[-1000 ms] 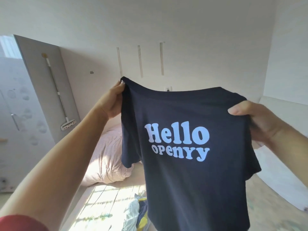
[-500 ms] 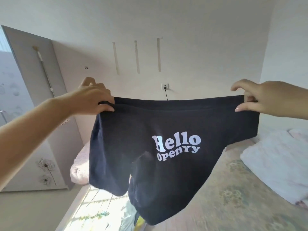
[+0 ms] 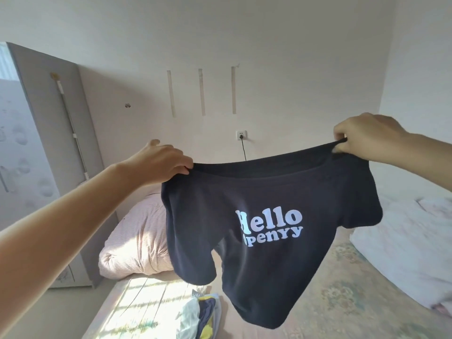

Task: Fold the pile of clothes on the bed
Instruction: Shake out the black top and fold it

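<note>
A navy T-shirt (image 3: 264,192) with white "Hello Openyy" lettering hangs in the air above the bed (image 3: 342,302), spread wide between my hands. My left hand (image 3: 163,160) pinches its left shoulder and my right hand (image 3: 367,135) pinches its right shoulder. The lower part of the shirt swings loose and billows toward me. Below it, a small pile of clothes (image 3: 203,314) in white, navy and yellow lies on the bed, partly hidden by the shirt.
A pink striped pillow (image 3: 137,241) lies at the head of the bed on the left. A white duvet (image 3: 403,253) is bunched on the right. A grey wardrobe (image 3: 61,143) stands at the left. A wall socket (image 3: 241,135) with a cable sits behind.
My hands have spread apart and moved outward, stretching the shirt wide by its shoulders. The shirt has dropped lower and its hem swings up toward me. The view has tilted down onto the bed.
</note>
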Action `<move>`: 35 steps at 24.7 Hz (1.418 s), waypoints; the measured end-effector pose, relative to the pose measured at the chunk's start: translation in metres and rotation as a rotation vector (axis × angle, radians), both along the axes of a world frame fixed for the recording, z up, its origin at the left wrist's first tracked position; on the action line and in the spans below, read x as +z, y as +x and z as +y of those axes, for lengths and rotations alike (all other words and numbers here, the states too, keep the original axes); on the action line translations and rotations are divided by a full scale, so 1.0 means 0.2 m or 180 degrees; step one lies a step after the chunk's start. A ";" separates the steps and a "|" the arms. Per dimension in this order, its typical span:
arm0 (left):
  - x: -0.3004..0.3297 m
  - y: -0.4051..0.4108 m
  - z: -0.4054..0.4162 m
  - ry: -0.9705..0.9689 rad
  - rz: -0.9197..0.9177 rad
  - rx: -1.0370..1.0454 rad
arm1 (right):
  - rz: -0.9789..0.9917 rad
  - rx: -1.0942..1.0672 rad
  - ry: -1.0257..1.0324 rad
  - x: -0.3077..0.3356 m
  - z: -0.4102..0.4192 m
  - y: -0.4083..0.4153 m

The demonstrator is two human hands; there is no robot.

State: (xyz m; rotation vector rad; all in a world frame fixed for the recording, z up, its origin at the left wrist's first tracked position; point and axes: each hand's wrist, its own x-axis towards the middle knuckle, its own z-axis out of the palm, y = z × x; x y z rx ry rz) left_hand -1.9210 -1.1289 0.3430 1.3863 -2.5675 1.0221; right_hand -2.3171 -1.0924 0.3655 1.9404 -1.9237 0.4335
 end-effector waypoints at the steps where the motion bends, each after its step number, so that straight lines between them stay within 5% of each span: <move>1: -0.02 0.01 -0.01 0.0042 0.0010 -0.0174 | -0.0271 0.0009 0.0000 0.01 -0.02 0.01; 3: -0.03 0.04 -0.03 0.0214 0.0251 -0.0435 | -0.0651 0.0020 -0.0102 0.02 -0.04 0.01; 7: -0.02 0.12 -0.07 0.0366 0.1305 -0.0033 | -0.0391 -0.0087 -0.0339 0.05 -0.05 -0.05; 9: -0.02 0.14 -0.06 0.0649 0.2122 -0.0032 | -0.1145 0.0150 -0.0257 0.05 -0.03 -0.05; 13: -0.01 0.04 0.03 0.1775 0.4241 -0.0786 | -0.3629 0.0450 -0.0400 0.06 -0.01 -0.02; 16: -0.02 -0.07 0.07 0.2436 0.4812 -0.1218 | -0.4709 0.0422 -0.0048 0.04 0.00 -0.01; 20: -0.07 -0.17 0.09 0.2390 0.4600 -0.1231 | -0.5373 0.0215 -0.0194 -0.01 -0.06 -0.02; 21: -0.08 -0.19 0.09 0.2370 0.4646 -0.1233 | -0.5170 0.0120 -0.0241 -0.03 -0.08 -0.03; 25: -0.12 -0.27 0.09 0.1929 0.4612 -0.1009 | -0.2679 0.0135 -0.0366 -0.09 -0.18 -0.10; 29: -0.09 -0.25 0.09 0.1553 0.3628 -0.0674 | -0.2725 0.0317 0.0570 -0.05 -0.16 -0.17; 32: -0.03 -0.18 0.10 0.1680 0.2404 -0.0098 | -0.2188 0.0536 0.0418 0.01 -0.13 -0.25; 35: 0.03 -0.17 0.12 0.1665 0.1937 0.0449 | -0.1280 0.0473 0.0106 0.08 -0.08 -0.32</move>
